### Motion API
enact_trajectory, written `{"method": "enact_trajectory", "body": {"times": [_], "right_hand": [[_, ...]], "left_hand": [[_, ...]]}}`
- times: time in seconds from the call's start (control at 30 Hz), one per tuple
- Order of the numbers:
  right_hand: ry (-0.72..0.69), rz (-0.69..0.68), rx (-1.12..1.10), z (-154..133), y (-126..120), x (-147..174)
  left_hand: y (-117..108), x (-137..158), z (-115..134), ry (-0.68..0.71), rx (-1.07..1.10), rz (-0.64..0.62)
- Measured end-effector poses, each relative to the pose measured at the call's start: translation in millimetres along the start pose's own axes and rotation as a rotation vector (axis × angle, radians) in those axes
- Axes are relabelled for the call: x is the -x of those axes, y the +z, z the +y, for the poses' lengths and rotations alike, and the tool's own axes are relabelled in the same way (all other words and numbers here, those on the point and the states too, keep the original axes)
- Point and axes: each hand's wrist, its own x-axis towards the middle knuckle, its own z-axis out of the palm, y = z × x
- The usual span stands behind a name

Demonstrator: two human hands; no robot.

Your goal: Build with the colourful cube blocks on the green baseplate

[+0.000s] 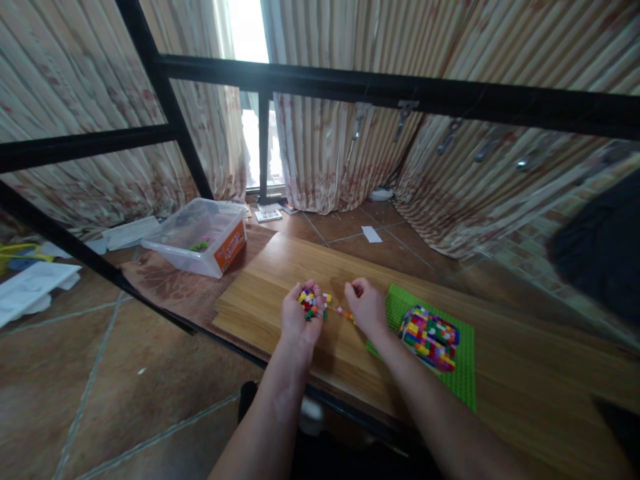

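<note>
My left hand (301, 313) is turned palm up and cupped around a small heap of multicoloured toy building bricks (309, 300). Just right of it, above the wooden board, is my right hand (366, 307), its fingers curled together; whatever they may pinch is hidden. Several loose bricks (346, 313) lie on the wood between both hands. Beside my right wrist rests a green studded baseplate (465, 363), partly covered by my forearm. On it sits a dense multicoloured brick build (433, 337).
The wooden board (280, 267) lies low under my hands. A clear plastic box (195, 230) with an orange label and some green pieces stands at its far left. Black metal bars (320, 80) cross in front of the curtains. A white tray (30, 290) is far left.
</note>
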Motion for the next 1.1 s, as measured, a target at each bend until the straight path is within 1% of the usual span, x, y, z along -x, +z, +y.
{"method": "enact_trajectory", "body": {"times": [0.07,0.13,0.17,0.2,0.27,0.33,0.37,0.43,0.5,0.67,0.73,0.83,0.93,1.1], "right_hand": [[0.091,0.057,-0.142,-5.0,-1.2,-4.5],[0.124,0.067,-0.217,-17.1,-4.5,-6.3],[0.121,0.059,-0.24,-25.9,-7.0,-5.8],[0.103,0.02,-0.309,-36.0,-9.9,-4.1],[-0.007,-0.082,-0.362,-57.7,-16.0,2.0],[-0.158,-0.153,-0.254,-76.7,-20.9,10.3],[-0.223,-0.161,-0.171,-83.7,-22.4,14.6],[-0.298,-0.188,-0.017,-91.7,-23.5,21.7],[-0.308,-0.195,0.044,-93.2,-22.9,26.2],[-0.285,-0.156,-0.079,-91.1,-21.7,27.6],[-0.27,-0.122,-0.078,-92.3,-21.7,26.3],[-0.267,-0.074,0.024,-94.8,-21.6,24.3],[-0.311,-0.073,0.145,-97.6,-22.9,23.6],[-0.332,-0.087,0.192,-100.2,-32.2,20.4]], "left_hand": [[1.1,-1.1,-5.8,0.014,0.025,0.006],[2.2,-2.1,-11.0,0.017,0.045,-0.005],[2.8,-2.5,-13.2,0.009,0.048,-0.02],[3.4,-2.7,-15.3,0.001,0.046,-0.036],[4.4,-2.4,-18.7,-0.017,0.034,-0.079],[5.1,-1.3,-21.3,-0.038,0.018,-0.134],[5.3,-0.5,-22.2,-0.048,0.01,-0.158],[5.7,0.9,-23.2,-0.061,0.007,-0.194],[5.9,1.8,-23.3,-0.055,0.027,-0.212],[4.7,1.3,-24.3,-0.065,0.063,-0.257],[3.1,1.5,-26.8,-0.072,0.042,-0.275],[1.0,2.6,-31.3,-0.084,0.006,-0.296],[0.7,3.9,-33.7,-0.087,0.009,-0.312],[3.9,7.3,-32.1,-0.161,0.007,-0.275]]}}
